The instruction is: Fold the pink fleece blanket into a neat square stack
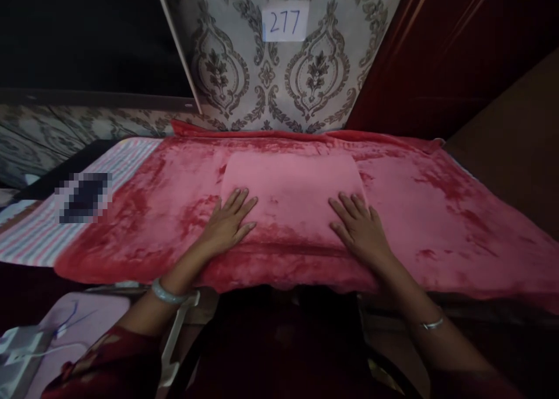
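A folded pink plush cloth (pixel 292 195) lies flat in front of me, a neat rectangle with its long sides running left to right. Beneath it spreads a larger red and pink plush blanket (pixel 419 224) that covers most of the table. My left hand (pixel 229 219) rests palm down across the folded cloth's left edge, fingers spread. At the right edge, my right hand (pixel 358 225) lies flat in the same way, its fingers apart. Neither hand grips anything.
On the left, a striped cloth (pixel 26 244) shows from under the blanket, with a pixelated dark object (pixel 85 198) on it. A dark screen (pixel 87 38) stands behind. A paper marked 277 (pixel 285 21) hangs on the patterned wall. Below left is a pink stool-like surface (pixel 100 309).
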### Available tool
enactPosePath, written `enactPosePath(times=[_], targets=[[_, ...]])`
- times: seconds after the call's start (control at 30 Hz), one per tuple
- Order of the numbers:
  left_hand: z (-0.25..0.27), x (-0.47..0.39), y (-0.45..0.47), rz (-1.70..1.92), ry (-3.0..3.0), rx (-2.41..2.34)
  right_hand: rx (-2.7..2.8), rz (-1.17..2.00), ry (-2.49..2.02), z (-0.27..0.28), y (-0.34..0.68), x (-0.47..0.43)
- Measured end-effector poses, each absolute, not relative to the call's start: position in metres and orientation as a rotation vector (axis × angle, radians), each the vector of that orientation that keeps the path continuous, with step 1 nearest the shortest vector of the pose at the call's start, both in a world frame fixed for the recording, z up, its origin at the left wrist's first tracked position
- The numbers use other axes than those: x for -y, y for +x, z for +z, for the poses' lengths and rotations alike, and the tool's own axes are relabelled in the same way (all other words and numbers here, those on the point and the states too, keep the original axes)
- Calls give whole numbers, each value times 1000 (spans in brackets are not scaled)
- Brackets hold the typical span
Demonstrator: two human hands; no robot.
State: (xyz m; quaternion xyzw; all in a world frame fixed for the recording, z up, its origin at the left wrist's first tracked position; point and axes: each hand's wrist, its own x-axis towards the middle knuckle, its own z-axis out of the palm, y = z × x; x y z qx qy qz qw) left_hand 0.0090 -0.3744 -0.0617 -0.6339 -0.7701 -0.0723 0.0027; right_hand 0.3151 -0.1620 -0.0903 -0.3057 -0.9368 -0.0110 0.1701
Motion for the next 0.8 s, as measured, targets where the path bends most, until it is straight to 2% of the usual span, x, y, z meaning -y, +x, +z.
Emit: enactPosePath(times=[0.17, 0.5, 0.67, 0.8], targets=[[-71, 375, 4, -338, -2024, 2393, 2655, 41, -888, -101, 324, 159], [-72, 375, 1, -323, -1949, 2355, 2633, 100, -930, -93, 322, 162], [-56, 387, 25, -312, -1874, 2264, 2575, 46, -917, -88, 336, 179], [-63, 399, 52, -327, -1900, 2164, 2521, 18, -925, -99, 352, 195]])
